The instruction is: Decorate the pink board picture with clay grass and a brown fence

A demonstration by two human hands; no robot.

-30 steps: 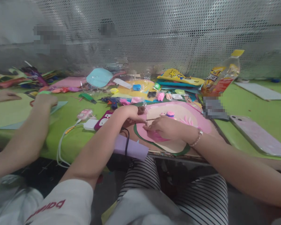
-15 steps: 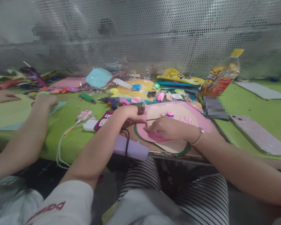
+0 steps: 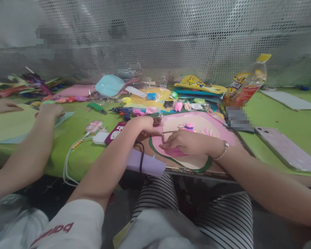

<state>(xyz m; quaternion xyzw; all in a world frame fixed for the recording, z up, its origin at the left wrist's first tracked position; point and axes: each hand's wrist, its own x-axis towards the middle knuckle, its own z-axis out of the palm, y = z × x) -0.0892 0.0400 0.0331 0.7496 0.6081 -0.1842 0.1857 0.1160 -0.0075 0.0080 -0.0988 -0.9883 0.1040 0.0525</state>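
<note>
Over the left half of a pink and cream cutout board (image 3: 197,160) with a green edge, both my hands work close together. My left hand (image 3: 148,126) is closed, its fingertips at the pink border. Fingers pinched together, my right hand (image 3: 182,141) rests on the pink area. A thin brown strip (image 3: 168,131) spans the gap between the hands; which one grips it I cannot make out. Just above my left fingers lies a brown lump in clear wrap (image 3: 157,121). Beyond my right hand, a small pink figure with a blue band (image 3: 189,126) sits on the board.
Wrapped clay lumps, such as a pink one (image 3: 178,106), lie behind the board. A bottle (image 3: 246,83) and a phone (image 3: 287,148) are to the right. At left are a purple device with a white cable (image 3: 116,132) and another person's hands (image 3: 50,110) at yellow paper (image 3: 11,121).
My right fingers have shifted slightly over the pink area. The rest of the scene looks almost the same, apart from a slight shift of the view.
</note>
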